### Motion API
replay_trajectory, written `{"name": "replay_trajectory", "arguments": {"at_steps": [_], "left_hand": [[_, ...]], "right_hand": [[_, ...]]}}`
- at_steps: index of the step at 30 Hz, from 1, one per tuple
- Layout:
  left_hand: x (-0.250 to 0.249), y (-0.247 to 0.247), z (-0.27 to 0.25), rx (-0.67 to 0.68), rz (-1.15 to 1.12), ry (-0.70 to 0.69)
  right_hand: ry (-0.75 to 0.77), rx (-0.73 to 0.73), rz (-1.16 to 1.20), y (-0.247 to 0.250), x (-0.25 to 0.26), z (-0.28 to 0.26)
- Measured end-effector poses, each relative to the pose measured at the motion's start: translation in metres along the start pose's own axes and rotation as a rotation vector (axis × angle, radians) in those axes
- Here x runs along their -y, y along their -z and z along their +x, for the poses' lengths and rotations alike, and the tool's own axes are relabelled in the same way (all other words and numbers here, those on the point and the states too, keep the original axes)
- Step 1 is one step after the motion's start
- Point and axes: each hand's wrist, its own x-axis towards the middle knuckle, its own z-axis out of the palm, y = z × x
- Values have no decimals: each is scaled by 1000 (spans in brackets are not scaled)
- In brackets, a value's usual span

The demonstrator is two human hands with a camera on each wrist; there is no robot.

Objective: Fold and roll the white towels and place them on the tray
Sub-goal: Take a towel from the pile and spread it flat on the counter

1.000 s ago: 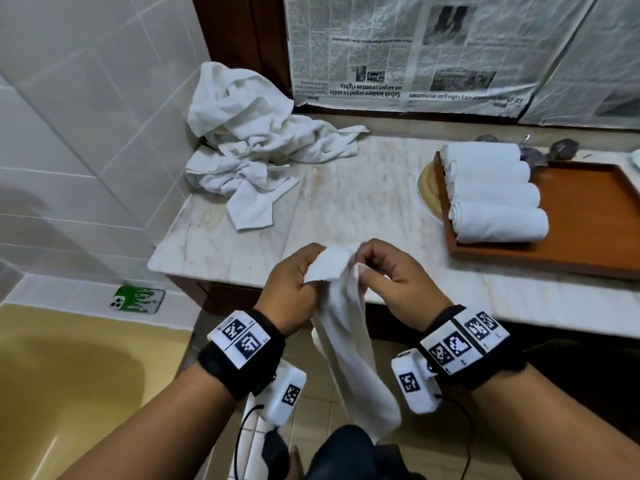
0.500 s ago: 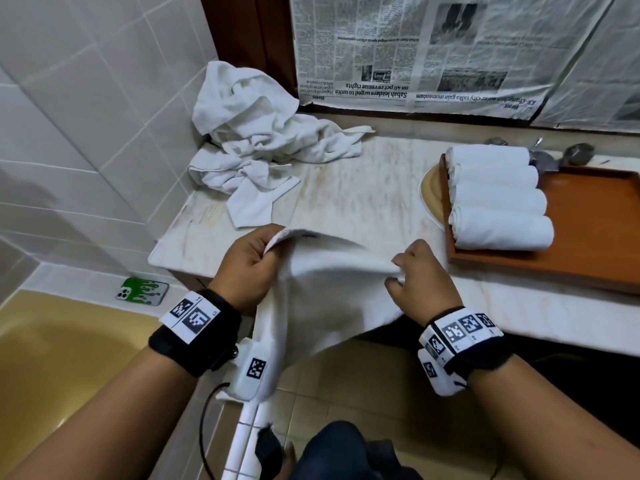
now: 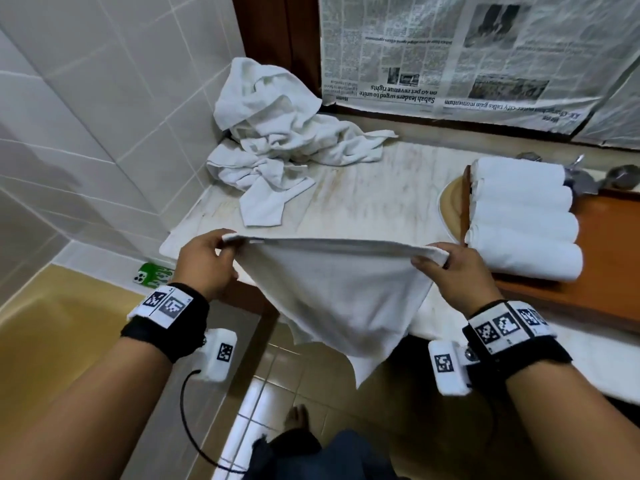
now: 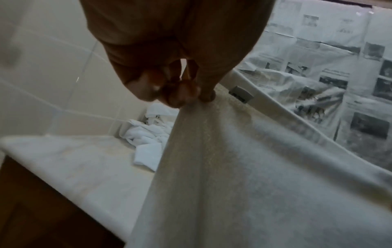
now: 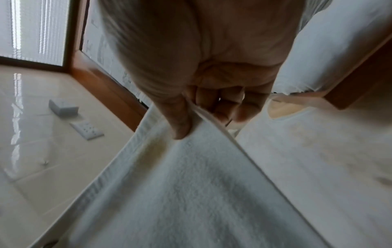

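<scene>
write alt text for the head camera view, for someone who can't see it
Two hands stretch a white towel by its top corners, left hand and right hand each pinching one, over the edge of a marble counter. Four rolled towels lie on a wooden tray at right, and a pile of unfolded towels sits in the far left corner.

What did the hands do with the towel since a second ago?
The left hand and right hand moved apart, pulling the bunched white towel open; its top edge is now stretched between them, each hand pinching a corner. The rest hangs down over the counter edge. Unchanged: four rolled towels on the wooden tray, and the crumpled towel pile in the corner.
</scene>
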Motion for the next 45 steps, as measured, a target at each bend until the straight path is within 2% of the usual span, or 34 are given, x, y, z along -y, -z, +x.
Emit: {"name": "replay_trajectory", "arguments": {"at_steps": [4,8,11,13,16,18,25,30,33,35,38,42,45], "left_hand": [[-23,-24,48,13,-338,94],[-48,-60,109,44,-503,101],[-64,-86,165,95,-466,28],[-80,-101,202,106,-439,-7],[-99,-120,259,115,-372,-44],[-104,-136,289,115,-333,-29],[-87,-189,342,234,-168,29],[-79,-211,340,244,11,-2],[-63,-224,336,201,65,-252],[-59,-230,324,224,80,-420],[-59,-235,298,393,53,-551],[-40,-233,270,697,208,-505],[-27,-216,246,814,319,-511]], "right_hand": [[-46,-121,-61,11,1,35],[-185,-255,89,19,3,73],[-312,-345,347,20,14,106],[-342,-425,401,23,21,139],[-353,-543,392,27,23,192],[-373,-558,371,26,20,224],[-519,-588,220,2,-22,294],[-597,-393,61,-31,-56,306],[-594,-258,-114,-52,-56,298],[-517,-155,-218,-66,-47,290],[-350,-3,-308,-91,-34,269],[-300,227,-428,-117,-32,232],[-241,305,-520,-128,-29,202]]}}
